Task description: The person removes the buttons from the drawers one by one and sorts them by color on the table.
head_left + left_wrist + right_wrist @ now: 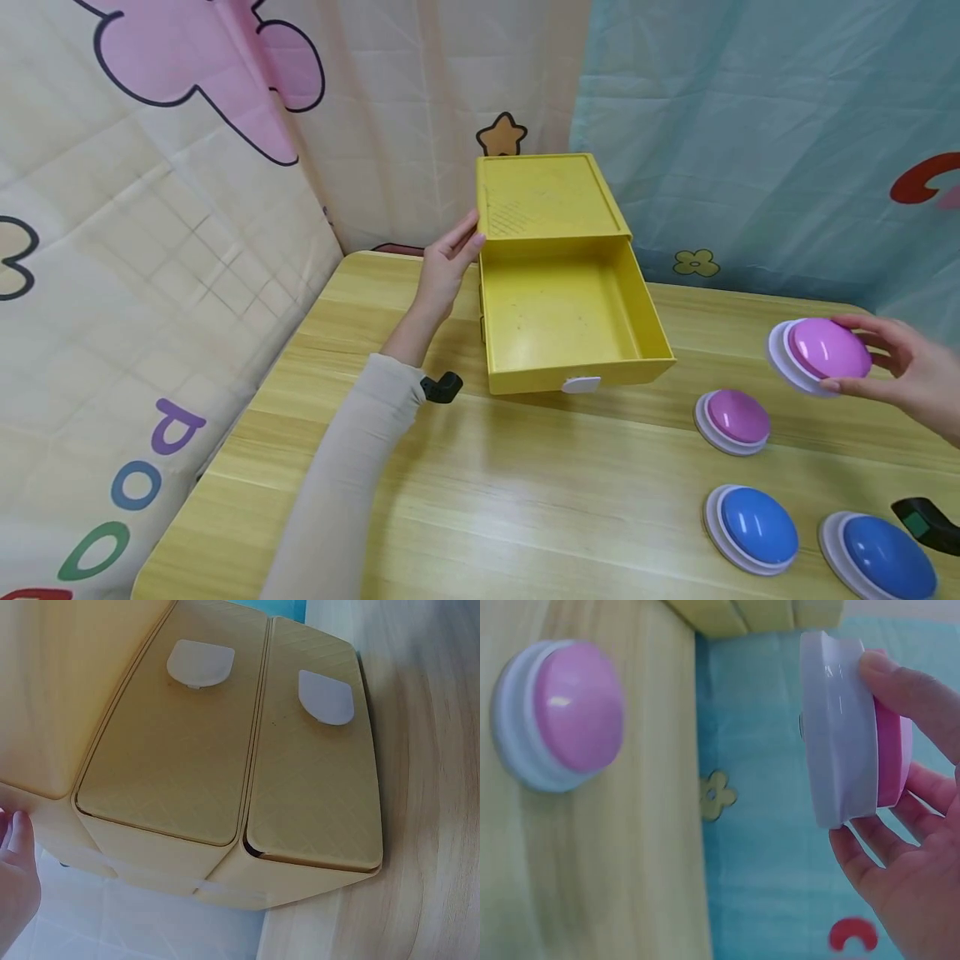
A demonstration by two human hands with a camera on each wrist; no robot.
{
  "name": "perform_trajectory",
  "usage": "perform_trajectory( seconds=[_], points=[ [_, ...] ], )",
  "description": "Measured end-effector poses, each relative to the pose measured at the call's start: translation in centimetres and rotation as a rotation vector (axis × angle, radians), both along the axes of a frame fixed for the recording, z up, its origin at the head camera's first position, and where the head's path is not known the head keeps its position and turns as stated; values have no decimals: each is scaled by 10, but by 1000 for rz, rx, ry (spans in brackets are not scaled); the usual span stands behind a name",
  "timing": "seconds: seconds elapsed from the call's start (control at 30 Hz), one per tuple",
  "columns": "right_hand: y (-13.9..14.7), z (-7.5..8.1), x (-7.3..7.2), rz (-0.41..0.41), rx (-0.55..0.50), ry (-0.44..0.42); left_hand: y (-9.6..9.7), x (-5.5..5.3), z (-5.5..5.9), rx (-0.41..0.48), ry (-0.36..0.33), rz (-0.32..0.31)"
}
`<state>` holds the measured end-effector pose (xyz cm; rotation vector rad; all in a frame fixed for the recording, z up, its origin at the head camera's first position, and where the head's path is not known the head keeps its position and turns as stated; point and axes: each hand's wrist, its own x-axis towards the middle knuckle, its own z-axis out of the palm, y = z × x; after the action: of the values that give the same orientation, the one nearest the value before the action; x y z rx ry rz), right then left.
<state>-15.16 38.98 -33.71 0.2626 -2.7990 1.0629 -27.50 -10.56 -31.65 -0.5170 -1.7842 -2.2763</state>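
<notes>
A yellow drawer box (555,196) stands at the back of the table with its top drawer (566,308) pulled out; nothing lies inside that drawer. My left hand (445,271) rests against the box's left side, fingers fairly straight. Two lower drawers with white tabs (201,663) show closed in the left wrist view. Raised above the table at the right, a pink push button with a white base (825,350) is held by my right hand (900,367), thumb and fingers round its rim. In the right wrist view the button (844,735) is seen edge-on.
Another pink button (737,417) sits on the wooden table (525,500), left of and below the held one. Two blue buttons (757,523) lie nearer the front right. Printed curtains (750,125) hang behind and to the left of the table.
</notes>
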Motion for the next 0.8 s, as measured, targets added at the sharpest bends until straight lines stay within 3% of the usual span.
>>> perform_trajectory(
  seconds=[0.07, 0.37, 0.53, 0.67, 0.8],
  points=[
    [10, -15, 5, -28, -10, -4, 0, 0, 0, 5, -9, -1],
    [37, -60, 24, -120, -34, -184, -1, -11, -11, 18, -3, 9],
    [58, -86, 24, -152, 34, -311, 0, -3, -4, 17, -14, -2],
    [75, -107, 23, -171, 71, -319, 1, 5, 4, 2, -17, 0],
    [78, -114, 22, -180, 45, -361, 1, 6, 5, -1, -19, 8]
  ],
)
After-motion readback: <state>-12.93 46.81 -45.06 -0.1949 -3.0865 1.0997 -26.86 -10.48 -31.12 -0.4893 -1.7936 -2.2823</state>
